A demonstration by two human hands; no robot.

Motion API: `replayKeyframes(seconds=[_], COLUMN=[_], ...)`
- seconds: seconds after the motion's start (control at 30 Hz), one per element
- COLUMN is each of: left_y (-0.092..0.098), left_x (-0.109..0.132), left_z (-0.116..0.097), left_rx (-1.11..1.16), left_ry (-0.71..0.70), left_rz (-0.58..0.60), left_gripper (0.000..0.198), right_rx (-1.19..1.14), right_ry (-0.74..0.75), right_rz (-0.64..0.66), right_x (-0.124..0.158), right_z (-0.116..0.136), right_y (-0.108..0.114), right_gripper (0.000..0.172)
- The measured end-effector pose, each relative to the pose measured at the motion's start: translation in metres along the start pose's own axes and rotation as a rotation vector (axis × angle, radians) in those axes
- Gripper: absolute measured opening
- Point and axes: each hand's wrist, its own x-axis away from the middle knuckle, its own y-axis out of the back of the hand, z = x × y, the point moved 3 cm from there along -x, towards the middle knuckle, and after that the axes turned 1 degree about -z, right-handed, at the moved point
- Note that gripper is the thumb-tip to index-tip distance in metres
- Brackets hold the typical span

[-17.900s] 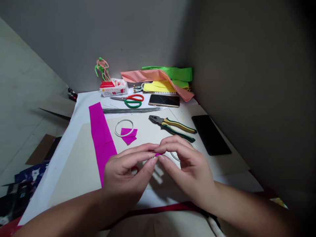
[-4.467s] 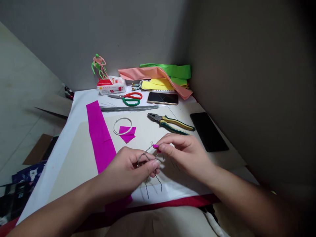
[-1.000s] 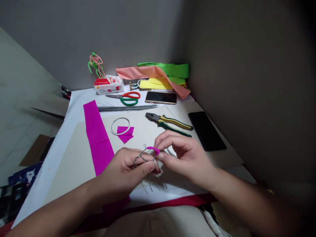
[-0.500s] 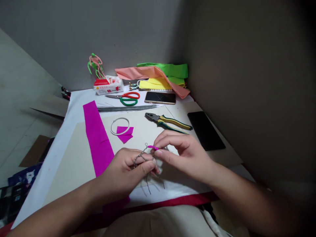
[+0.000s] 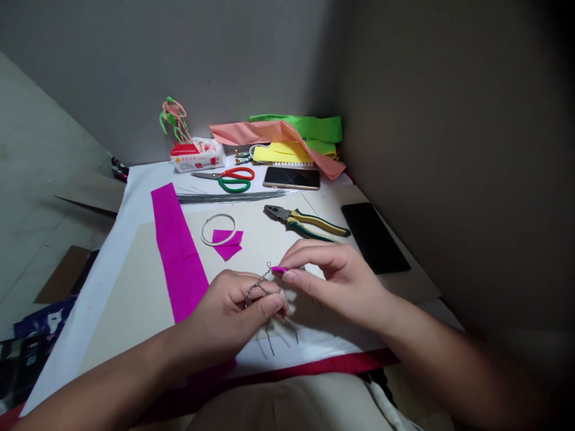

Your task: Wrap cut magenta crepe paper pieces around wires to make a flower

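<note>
Close to the table's front, my left hand (image 5: 247, 305) is closed on a twisted wire figure (image 5: 256, 284) with a small loop at its top and thin wire ends hanging below. My right hand (image 5: 335, 281) pinches a narrow magenta paper strip (image 5: 278, 270), which touches the wire just under the loop. Part of the wire is hidden behind the fingers. Left of the hands lies a long magenta crepe paper band (image 5: 179, 257). Beyond them a magenta scrap (image 5: 229, 244) lies partly under a silver ring (image 5: 218, 216).
Pliers (image 5: 305, 221) lie just beyond my right hand, with a black flat slab (image 5: 375, 238) to their right. Farther back are scissors (image 5: 231, 178), a bundle of wires (image 5: 224, 197), a phone (image 5: 291, 178), a tissue pack (image 5: 197, 157) and folded coloured paper (image 5: 278, 131).
The wire loop has shifted slightly right. My right fingers have turned a little around the magenta strip, and less of the strip's length shows between them and the wire.
</note>
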Motion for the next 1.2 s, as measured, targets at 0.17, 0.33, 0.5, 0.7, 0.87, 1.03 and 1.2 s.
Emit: replayKeyframes(seconds=[0.17,0.33,0.5,0.7,0.87,1.03,1.2], left_y=[-0.004,-0.005,-0.003,-0.005,-0.006,-0.005,-0.002], left_x=[-0.001,-0.001,0.000,0.001,-0.002,-0.002,0.001], left_z=[0.002,0.000,-0.001,-0.001,0.001,0.001,-0.003], left_rx=[-0.041,-0.108,-0.070,-0.061,-0.151,-0.175,-0.098], left_ry=[-0.027,-0.117,-0.077,-0.110,-0.177,-0.181,-0.080], left_rz=[-0.020,-0.044,-0.032,-0.006,-0.060,-0.051,0.001], left_gripper=[0.028,0.032,0.029,0.029,0.039,0.036,0.029], right_rx=[0.245,0.454,0.421,0.304,0.470,0.504,-0.089], right_ry=[0.182,0.327,0.334,0.290,0.321,0.362,0.048], right_rz=[-0.105,-0.205,-0.131,-0.048,-0.142,-0.193,0.045], right_x=[0.003,0.008,0.006,0.002,0.006,0.010,0.003], right_z=[0.004,0.006,0.007,0.009,0.003,0.004,-0.005], right_y=[-0.005,-0.007,-0.003,-0.003,-0.008,-0.008,-0.003], right_gripper=[0.010,0.011,0.013,0.014,0.011,0.010,0.013])
